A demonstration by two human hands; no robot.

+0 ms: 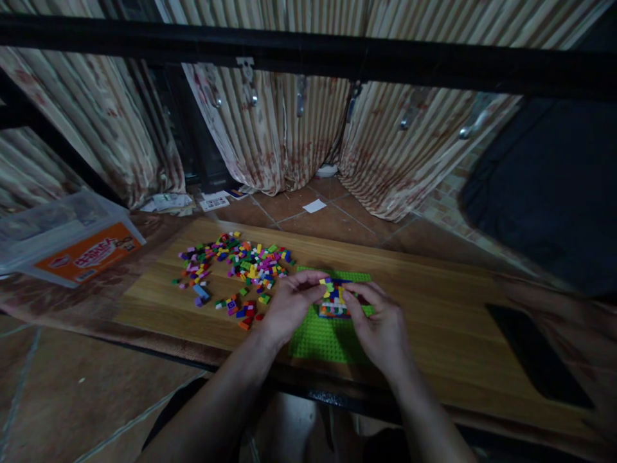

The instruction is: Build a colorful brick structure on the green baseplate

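Observation:
A small build of colourful toy bricks (334,308) stands on a green studded baseplate (322,344). My left hand (289,308) reaches in from the left, with thumb and index finger closed around a few yellow and blue toy bricks (328,285) at the top left of the build. From the other side, my right hand (383,321) has its thumb and index finger closed against the right edge of the build. The fingers hide part of it, and the single bricks are too small to make out clearly.
Loose toy bricks (250,267) lie scattered left of the baseplate on a wooden board (443,321). Far left stands a clear plastic box (72,241) with an orange label. A dark flat object (537,354) lies at the right. Striped curtains (284,141) hang behind a black bar (308,54).

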